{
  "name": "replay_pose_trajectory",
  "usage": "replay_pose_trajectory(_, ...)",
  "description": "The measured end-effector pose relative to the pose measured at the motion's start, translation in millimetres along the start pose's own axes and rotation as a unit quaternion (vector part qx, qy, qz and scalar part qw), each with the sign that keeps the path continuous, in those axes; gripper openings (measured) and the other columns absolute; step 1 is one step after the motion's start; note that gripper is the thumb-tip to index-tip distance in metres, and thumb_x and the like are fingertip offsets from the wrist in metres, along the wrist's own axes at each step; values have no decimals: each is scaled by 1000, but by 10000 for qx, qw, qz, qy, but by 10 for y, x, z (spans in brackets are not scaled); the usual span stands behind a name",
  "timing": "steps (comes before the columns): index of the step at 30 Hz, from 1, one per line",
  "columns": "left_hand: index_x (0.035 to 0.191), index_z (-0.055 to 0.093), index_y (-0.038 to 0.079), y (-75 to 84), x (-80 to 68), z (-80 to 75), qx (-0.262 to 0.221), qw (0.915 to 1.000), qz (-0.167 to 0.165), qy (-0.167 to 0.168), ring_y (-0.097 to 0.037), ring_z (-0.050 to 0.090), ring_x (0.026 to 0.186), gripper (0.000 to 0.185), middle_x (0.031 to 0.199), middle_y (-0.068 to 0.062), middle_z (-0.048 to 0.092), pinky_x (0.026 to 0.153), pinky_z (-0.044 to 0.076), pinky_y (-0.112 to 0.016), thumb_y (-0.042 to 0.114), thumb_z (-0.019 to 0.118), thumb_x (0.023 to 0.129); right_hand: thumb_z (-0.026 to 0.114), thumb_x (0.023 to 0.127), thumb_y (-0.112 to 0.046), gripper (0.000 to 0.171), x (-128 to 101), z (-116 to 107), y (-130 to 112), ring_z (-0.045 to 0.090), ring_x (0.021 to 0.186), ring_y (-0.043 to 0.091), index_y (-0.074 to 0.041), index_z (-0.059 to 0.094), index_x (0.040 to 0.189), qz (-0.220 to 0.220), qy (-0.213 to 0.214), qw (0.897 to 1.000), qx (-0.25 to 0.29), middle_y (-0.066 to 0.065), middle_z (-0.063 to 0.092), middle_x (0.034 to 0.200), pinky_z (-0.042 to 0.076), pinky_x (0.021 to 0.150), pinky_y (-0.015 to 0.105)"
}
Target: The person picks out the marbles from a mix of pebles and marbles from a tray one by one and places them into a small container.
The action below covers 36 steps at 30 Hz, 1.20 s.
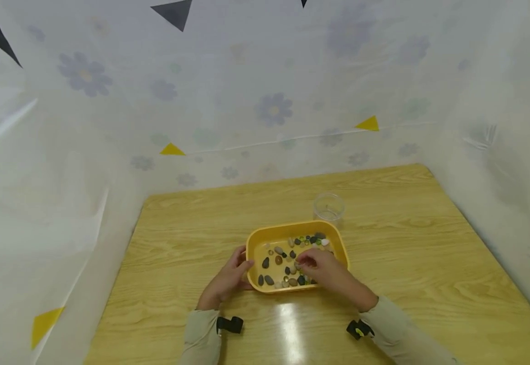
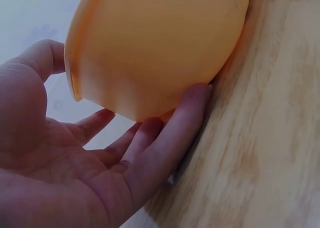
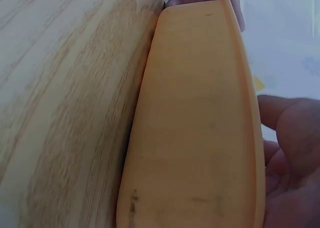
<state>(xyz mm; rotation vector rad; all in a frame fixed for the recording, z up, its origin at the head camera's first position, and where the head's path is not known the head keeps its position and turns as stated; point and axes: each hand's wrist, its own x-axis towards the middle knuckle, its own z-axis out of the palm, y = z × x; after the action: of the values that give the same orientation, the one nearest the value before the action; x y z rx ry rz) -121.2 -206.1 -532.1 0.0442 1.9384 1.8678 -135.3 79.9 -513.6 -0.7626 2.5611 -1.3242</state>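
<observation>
A shallow yellow plastic tray (image 1: 258, 238) stands on the table, with many small pebbles spread over its bottom. Among them are dark grey stones (image 1: 265, 263), a brown one (image 1: 278, 260), a white one (image 1: 325, 242) and some shiny greenish ones. My left hand (image 1: 228, 279) grips the tray's left end, thumb over the rim and fingers against the outer wall (image 2: 165, 48). Over the tray's right half, my right hand (image 1: 329, 271) reaches in, its bent fingertips down at the pebbles. Whether a pebble is between them is unclear; the tray wall (image 3: 195, 113) hides part of that hand in the right wrist view.
A clear round plastic container (image 1: 329, 207) stands just behind the tray's right back corner. The wood-grain table (image 1: 178, 223) is bordered at the back and sides by pale flowered sheeting (image 1: 228, 116). Black straps circle both wrists.
</observation>
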Motion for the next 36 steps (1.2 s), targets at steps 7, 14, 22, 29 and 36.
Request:
replay_pose_trajectory(7,146,22,22,-37,23,-26,-544,9984,-69,-115,-35,52,107,56,146,-15,24,69,54,-45,25,50,97,63,88,-9,19,108,92,-80,58,84,13,-4,66,106,-98,-624,9978,-178,5,63,98,50,71,29)
replay_pose_trajectory(14,144,27,24,-28,34,-41,-659,9978,-100,-34,-33,52,107,55,145,-12,25,68,54,-44,26,52,96,65,87,-10,11,220,191,-146,55,75,7,-5,68,96,-223,-964,9943,-408,-2,63,86,48,67,26)
replay_pose_trajectory(22,145,25,24,-37,17,-50,-848,9962,-187,-86,-35,52,109,58,147,-14,23,72,53,-49,25,54,95,63,85,-6,9,267,267,-170,54,71,6,-5,68,92,-214,-1086,9908,-777,0,63,86,47,64,25)
replay_pose_trajectory(29,147,21,20,145,-78,-11,-901,9952,-274,-282,-40,47,114,60,148,-16,20,77,50,-52,22,52,96,68,81,-8,5,298,280,-195,50,66,7,-8,68,85,50,-1259,9876,-940,-4,60,78,45,60,25)
replay_pose_trajectory(36,147,21,19,153,-70,-15,-856,9957,-258,-255,-42,46,115,59,147,-17,22,76,51,-51,21,52,96,69,80,-6,4,332,280,-224,52,66,7,-8,69,84,163,-1396,9844,-1054,-4,62,79,46,60,25)
